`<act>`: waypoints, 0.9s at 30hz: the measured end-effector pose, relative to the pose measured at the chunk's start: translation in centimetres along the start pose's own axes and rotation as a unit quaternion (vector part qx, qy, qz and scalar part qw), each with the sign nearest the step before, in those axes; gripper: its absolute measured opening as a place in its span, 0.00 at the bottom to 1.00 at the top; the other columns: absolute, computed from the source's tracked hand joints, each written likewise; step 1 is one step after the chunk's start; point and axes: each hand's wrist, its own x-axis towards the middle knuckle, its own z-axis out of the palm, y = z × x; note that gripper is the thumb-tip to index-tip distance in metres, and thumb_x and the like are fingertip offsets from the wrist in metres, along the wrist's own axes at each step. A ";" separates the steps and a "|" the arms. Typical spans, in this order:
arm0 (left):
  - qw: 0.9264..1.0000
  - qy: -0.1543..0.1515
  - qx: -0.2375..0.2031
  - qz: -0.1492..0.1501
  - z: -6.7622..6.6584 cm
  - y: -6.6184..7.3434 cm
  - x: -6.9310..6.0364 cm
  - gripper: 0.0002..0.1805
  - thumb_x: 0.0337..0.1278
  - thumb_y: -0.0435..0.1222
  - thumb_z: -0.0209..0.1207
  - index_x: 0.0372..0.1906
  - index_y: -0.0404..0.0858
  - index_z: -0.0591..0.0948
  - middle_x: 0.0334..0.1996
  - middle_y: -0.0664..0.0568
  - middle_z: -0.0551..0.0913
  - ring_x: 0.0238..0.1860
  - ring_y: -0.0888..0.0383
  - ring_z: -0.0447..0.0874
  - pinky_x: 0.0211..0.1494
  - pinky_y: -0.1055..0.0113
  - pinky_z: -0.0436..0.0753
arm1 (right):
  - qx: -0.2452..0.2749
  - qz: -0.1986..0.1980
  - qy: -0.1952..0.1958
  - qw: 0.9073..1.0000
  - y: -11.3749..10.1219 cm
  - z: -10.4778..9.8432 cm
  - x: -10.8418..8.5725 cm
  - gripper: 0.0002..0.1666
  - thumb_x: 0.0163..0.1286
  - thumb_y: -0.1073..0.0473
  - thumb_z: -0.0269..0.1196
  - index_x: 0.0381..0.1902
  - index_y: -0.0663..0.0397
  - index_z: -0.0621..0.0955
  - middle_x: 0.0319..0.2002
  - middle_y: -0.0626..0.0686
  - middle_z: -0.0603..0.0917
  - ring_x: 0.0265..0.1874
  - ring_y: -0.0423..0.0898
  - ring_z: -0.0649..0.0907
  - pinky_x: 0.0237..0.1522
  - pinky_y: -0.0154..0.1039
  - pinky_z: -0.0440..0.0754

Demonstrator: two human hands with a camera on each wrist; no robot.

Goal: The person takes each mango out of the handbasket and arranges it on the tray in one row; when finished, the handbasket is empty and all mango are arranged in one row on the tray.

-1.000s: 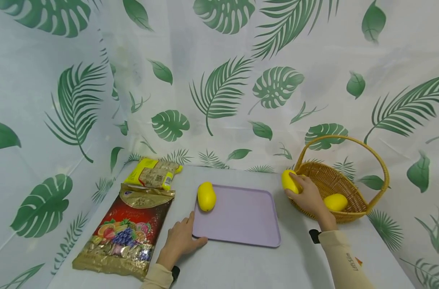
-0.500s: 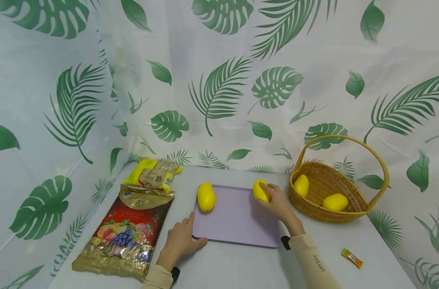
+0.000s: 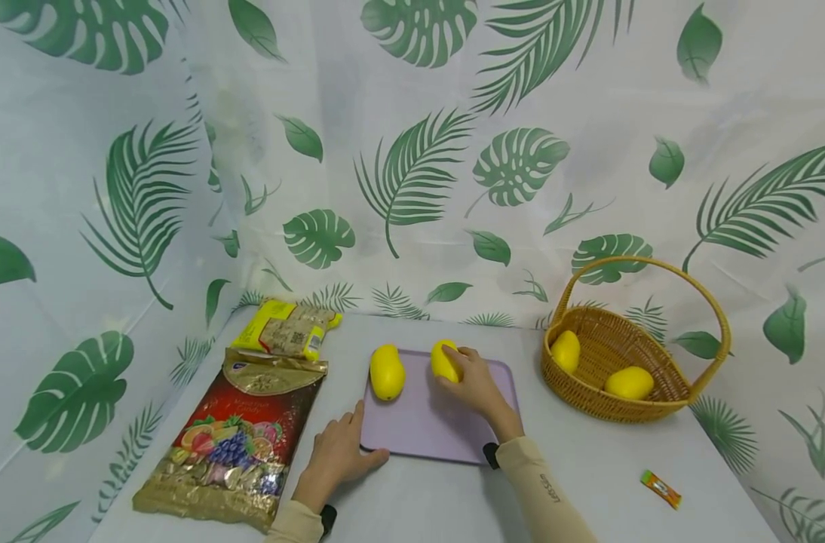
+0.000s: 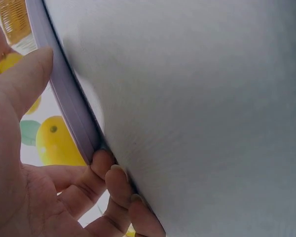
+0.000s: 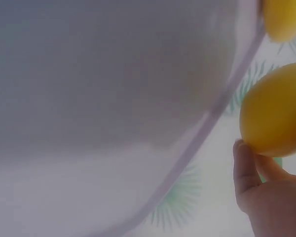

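In the head view, a lilac tray [image 3: 419,430] lies on the table with a yellow mango [image 3: 387,372] on its left side. My right hand [image 3: 479,386] grips a second mango [image 3: 443,362] over the tray's far middle part. The right wrist view shows fingertips against this held mango [image 5: 274,111], above the tray's rim; whether it touches the tray I cannot tell. My left hand [image 3: 341,448] rests at the tray's near left corner. Its thumb and relaxed fingertips touch the rim [image 4: 71,94] in the left wrist view.
A wicker basket [image 3: 592,403] with a tall handle stands at right, holding two mangoes. A small orange-green candy packet [image 3: 661,489] lies in front of it. At left lie a large candy bag [image 3: 239,437] and a yellow food packet [image 3: 283,328]. A leaf-print curtain [image 3: 412,151] backs the table.
My right hand has carried a mango from the basket leftward to over the tray. The candy packet, hidden by the arm earlier, has come into sight. My left hand has stayed still.
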 end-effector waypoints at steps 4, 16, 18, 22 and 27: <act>1.000 -0.001 0.003 0.001 0.0 0.0 0.1 0.56 0.46 0.61 0.70 0.74 0.32 0.64 0.61 0.34 0.79 0.54 0.35 0.81 0.52 0.35 0.79 | -0.003 -0.008 0.000 1.000 -0.8 1.2 0.5 0.38 0.63 0.52 0.68 0.70 0.54 0.74 0.66 0.71 0.72 0.61 0.66 0.75 0.58 0.61 0.77; 1.000 0.002 0.003 0.004 0.0 0.0 0.1 0.56 0.46 0.61 0.70 0.74 0.31 0.65 0.60 0.34 0.80 0.53 0.35 0.81 0.50 0.35 0.79 | -0.007 0.022 -0.037 0.999 -2.5 3.3 0.9 0.39 0.64 0.48 0.66 0.72 0.50 0.72 0.70 0.70 0.68 0.67 0.67 0.71 0.65 0.65 0.72; 1.000 0.003 0.003 0.005 0.0 -0.1 0.1 0.56 0.46 0.61 0.70 0.74 0.31 0.65 0.60 0.34 0.80 0.53 0.35 0.81 0.49 0.35 0.79 | -0.011 0.028 -0.045 0.999 -2.7 3.4 1.0 0.39 0.65 0.48 0.66 0.72 0.50 0.72 0.70 0.70 0.68 0.68 0.67 0.70 0.65 0.66 0.72; 1.000 0.004 0.004 0.007 0.1 -0.1 0.1 0.56 0.46 0.61 0.70 0.74 0.31 0.65 0.60 0.34 0.80 0.53 0.35 0.82 0.49 0.35 0.79 | -0.022 0.036 -0.052 0.998 -2.9 3.5 1.1 0.39 0.66 0.47 0.66 0.73 0.49 0.71 0.71 0.69 0.67 0.68 0.67 0.70 0.65 0.65 0.73; 1.000 0.002 0.003 0.009 0.2 -0.2 0.2 0.56 0.46 0.62 0.70 0.74 0.31 0.65 0.60 0.34 0.80 0.53 0.35 0.82 0.49 0.35 0.79 | -0.020 0.046 -0.066 0.997 -3.1 3.7 1.1 0.41 0.65 0.45 0.68 0.74 0.48 0.70 0.72 0.68 0.65 0.70 0.67 0.69 0.67 0.65 0.71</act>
